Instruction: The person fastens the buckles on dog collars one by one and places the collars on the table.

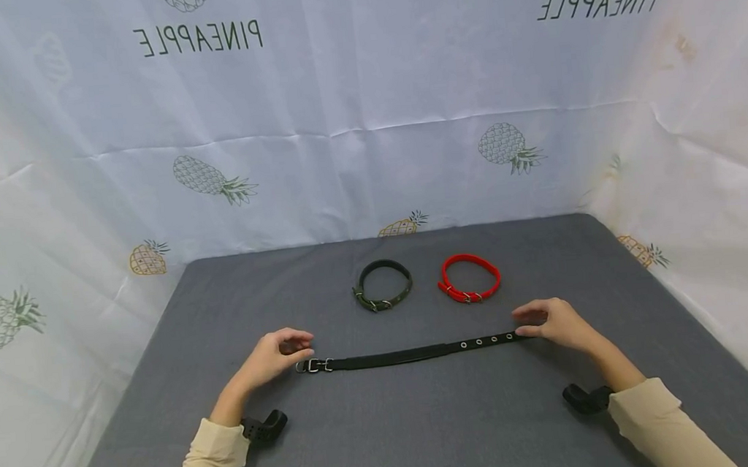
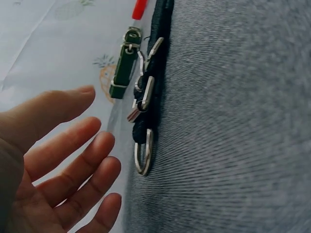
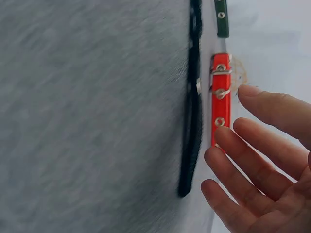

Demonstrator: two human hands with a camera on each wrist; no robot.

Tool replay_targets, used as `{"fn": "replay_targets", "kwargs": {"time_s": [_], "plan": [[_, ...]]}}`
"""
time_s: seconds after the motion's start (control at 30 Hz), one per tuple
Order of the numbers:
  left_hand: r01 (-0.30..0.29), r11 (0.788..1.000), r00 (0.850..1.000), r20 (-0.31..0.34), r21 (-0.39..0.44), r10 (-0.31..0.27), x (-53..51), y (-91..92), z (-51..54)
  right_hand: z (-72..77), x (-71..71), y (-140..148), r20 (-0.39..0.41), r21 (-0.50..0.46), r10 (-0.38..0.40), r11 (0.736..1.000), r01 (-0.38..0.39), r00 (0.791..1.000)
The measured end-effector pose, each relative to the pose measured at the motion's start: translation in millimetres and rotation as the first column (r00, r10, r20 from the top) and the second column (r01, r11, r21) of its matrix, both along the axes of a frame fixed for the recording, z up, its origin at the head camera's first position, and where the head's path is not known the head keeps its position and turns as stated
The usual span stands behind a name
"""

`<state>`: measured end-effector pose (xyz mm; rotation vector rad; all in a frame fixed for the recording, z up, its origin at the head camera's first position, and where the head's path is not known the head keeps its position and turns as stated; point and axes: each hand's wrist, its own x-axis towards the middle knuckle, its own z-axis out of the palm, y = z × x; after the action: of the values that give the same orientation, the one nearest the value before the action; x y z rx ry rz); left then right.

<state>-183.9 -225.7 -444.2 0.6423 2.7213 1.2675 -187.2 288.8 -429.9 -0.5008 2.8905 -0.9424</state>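
Black strap stretched out just below the middle of the head view, both hands free of it!
At centre-left, the left hand is released, fingers loosely bent beside the metal buckle; at centre-right, the right hand is released too, fingers spread near the holed end. Above the strap, on the grey tabletop, sit two fastened loops: the dark green collar near upper centre, the red collar just right of it.

Matt black strap, shiny metal buckle, smooth red collar, woven grey tablecloth, creased cloth backdrop
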Motion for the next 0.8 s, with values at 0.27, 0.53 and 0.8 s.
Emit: {"fn": "replay_targets", "kwargs": {"time_s": [0.27,0.53,0.8], "plan": [[0.026,0.999,1.000,0.015,-0.043,-0.025,1.9,3.8,-4.9,-7.8,1.1,9,0.028,0.017,-0.003,1.000,0.003,1.000],[0.053,0.994,0.998,-0.012,-0.090,-0.055,-1.4,10.9,-7.7,-15.9,-4.2,8,-0.024,0.009,0.002,1.000,-0.001,1.000],[0.087,0.990,0.995,-0.034,-0.115,-0.092,-4.5,13.6,-10.1,-19.4,-7.1,9,-0.064,0.003,0.033,0.999,-0.033,0.997]]}}
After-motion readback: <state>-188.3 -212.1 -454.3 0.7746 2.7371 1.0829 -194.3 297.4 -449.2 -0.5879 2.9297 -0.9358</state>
